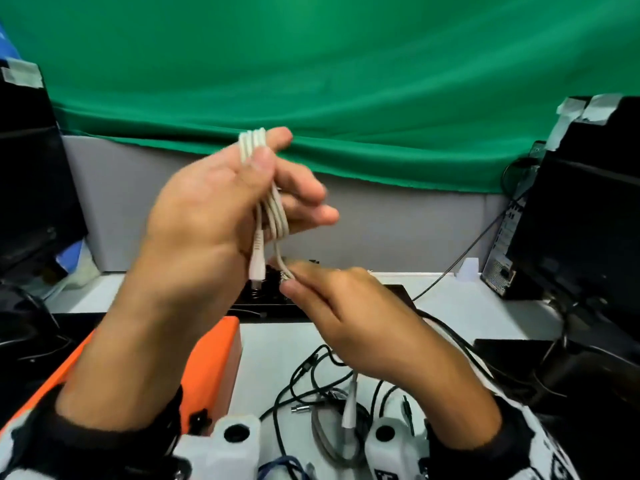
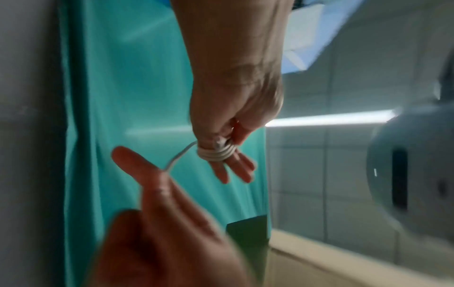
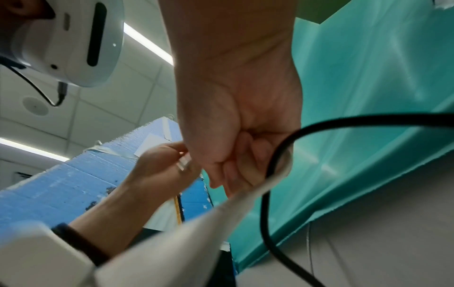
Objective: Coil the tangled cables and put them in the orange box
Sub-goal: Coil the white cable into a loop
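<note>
My left hand (image 1: 263, 174) is raised over the desk with a white cable (image 1: 273, 209) wound in several loops round its fingers, thumb pressing on the loops. One white plug (image 1: 257, 263) dangles below the palm. In the left wrist view the coil (image 2: 217, 154) sits round the fingers of the left hand (image 2: 233, 116). My right hand (image 1: 289, 282), lower and to the right, pinches the free strand that leads off the coil; its curled fingers (image 3: 236, 170) show in the right wrist view. The orange box (image 1: 218, 355) stands under my left forearm. Tangled black cables (image 1: 304, 372) lie on the white desk.
A black monitor (image 1: 31, 168) stands at the left, and a computer tower and a monitor (image 1: 581, 209) at the right. A flat black device (image 1: 398, 292) lies behind my hands. A green cloth (image 1: 346, 81) hangs at the back. A black cable (image 3: 267, 174) loops close to my right wrist.
</note>
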